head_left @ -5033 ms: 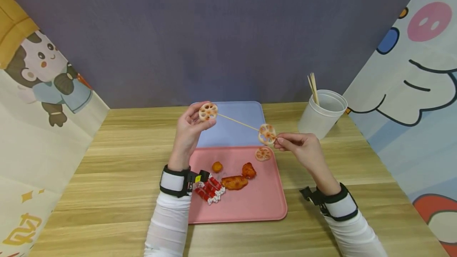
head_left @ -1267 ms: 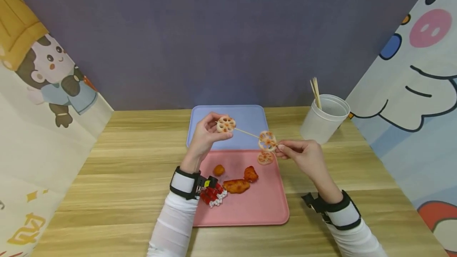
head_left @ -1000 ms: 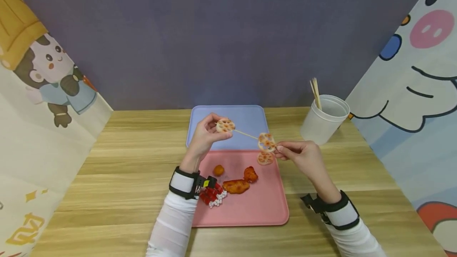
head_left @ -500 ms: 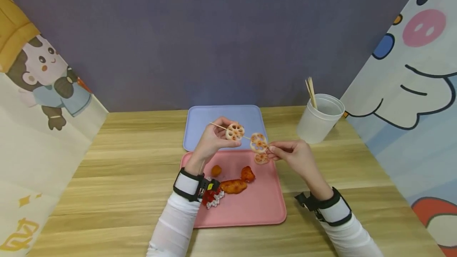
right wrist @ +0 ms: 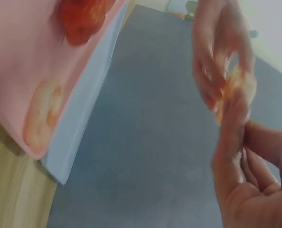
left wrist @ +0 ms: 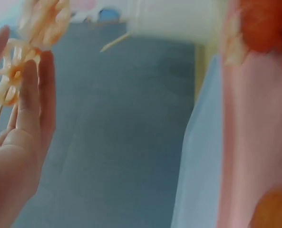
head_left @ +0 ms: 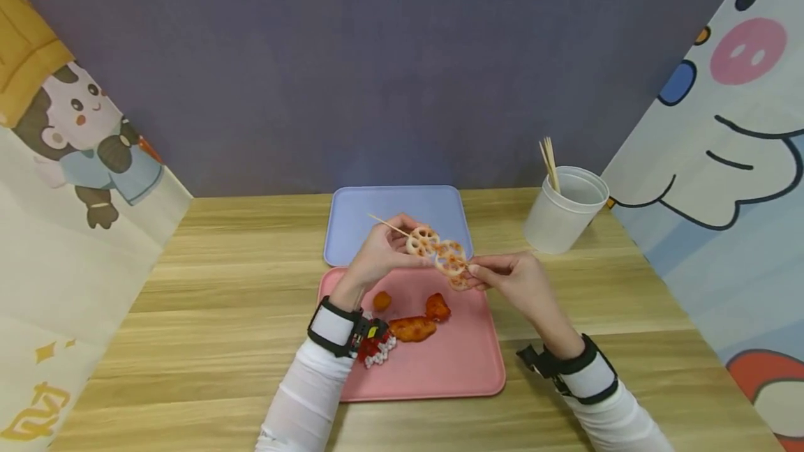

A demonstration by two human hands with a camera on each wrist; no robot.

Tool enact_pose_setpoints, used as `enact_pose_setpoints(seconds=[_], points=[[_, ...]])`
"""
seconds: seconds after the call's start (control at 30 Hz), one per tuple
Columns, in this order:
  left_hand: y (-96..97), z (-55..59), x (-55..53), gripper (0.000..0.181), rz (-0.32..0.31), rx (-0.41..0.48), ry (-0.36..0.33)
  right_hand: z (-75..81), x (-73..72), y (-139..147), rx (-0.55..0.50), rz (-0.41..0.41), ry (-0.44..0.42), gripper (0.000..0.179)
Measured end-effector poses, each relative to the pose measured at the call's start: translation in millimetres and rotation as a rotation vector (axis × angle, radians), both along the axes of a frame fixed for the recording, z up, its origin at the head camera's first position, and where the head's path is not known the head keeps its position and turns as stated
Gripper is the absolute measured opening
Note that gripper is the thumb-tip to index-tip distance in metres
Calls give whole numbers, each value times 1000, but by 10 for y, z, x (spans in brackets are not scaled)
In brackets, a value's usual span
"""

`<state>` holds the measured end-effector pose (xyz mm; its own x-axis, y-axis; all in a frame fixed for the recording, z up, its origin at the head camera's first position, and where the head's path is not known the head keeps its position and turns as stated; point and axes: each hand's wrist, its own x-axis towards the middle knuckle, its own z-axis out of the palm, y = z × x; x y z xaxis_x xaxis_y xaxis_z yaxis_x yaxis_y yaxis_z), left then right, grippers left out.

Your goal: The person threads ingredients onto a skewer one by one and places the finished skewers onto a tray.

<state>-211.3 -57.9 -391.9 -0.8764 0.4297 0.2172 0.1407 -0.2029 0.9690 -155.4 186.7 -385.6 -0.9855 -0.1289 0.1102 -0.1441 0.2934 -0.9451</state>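
Observation:
My left hand (head_left: pixel 377 257) pinches a lotus root slice (head_left: pixel 422 241) by its edge, above the border between the two trays. A thin wooden skewer (head_left: pixel 387 224) runs through this slice and sticks out to the left. My right hand (head_left: pixel 516 283) pinches the skewer's other end, beside a second lotus root slice (head_left: pixel 450 257) threaded on it. These two slices are almost touching. Beneath them, a third lotus root slice (head_left: pixel 459 282) lies at the pink tray's far right corner, partly hidden. In the left wrist view both threaded slices show, the nearer lotus slice (left wrist: pixel 10 71) against my fingers.
The pink tray (head_left: pixel 452 372) holds a chicken wing (head_left: pixel 412 329), a reddish fried piece (head_left: pixel 437 307), a small orange ball (head_left: pixel 382 300) and red-and-white pieces (head_left: pixel 379 352), partly behind my left wrist. Behind lies a blue tray (head_left: pixel 352 222). A white bucket (head_left: pixel 559 222) with skewers (head_left: pixel 549 162) stands right.
My left hand has moved right and slid its lotus slice along the skewer towards the other slice. More skewer now sticks out on the left. The right hand keeps its pinch.

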Motion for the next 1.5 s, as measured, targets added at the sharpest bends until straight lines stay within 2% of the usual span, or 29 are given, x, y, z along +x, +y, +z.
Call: enact_pose_setpoints(seconds=[0.1,0.17,0.3,0.67,0.8,0.9,1.0,1.13,1.17,1.23,1.27,1.33,1.4,1.5], points=[[39,-12,3,44,-17,-23,21,12,9,-16,1,9,-3,26],[54,-15,7,44,-6,-23,24,18,13,-17,5,-1,2,25],[73,-32,7,44,-6,-26,9,18,21,-9,26,-6,-7,25],[138,-42,40,44,21,-14,-27,-5,17,25,-33,-15,-14,25],[144,-33,38,46,-10,-26,-6,2,4,56,-69,-10,-25,26],[132,-27,15,57,-46,-94,30,8,-12,110,-108,-7,-23,27],[136,-29,-53,70,-33,-279,124,13,-16,190,-147,-11,-8,29],[215,-47,-186,70,15,-641,352,-29,-25,318,-137,-46,-7,31],[248,-53,-218,68,13,-713,414,-74,-45,365,-130,-54,-11,31],[323,-65,-274,61,-5,-833,540,-356,-173,541,-165,-24,43,28],[367,-73,-300,57,-22,-869,598,-520,-251,636,-185,-7,76,26],[462,-102,-358,51,-70,-902,720,-581,-272,721,-260,34,87,23],[552,-140,-405,41,-125,-930,823,-870,-406,896,-293,26,106,24],[670,-207,-454,30,-200,-997,946,-949,-441,987,-285,-53,39,28]])
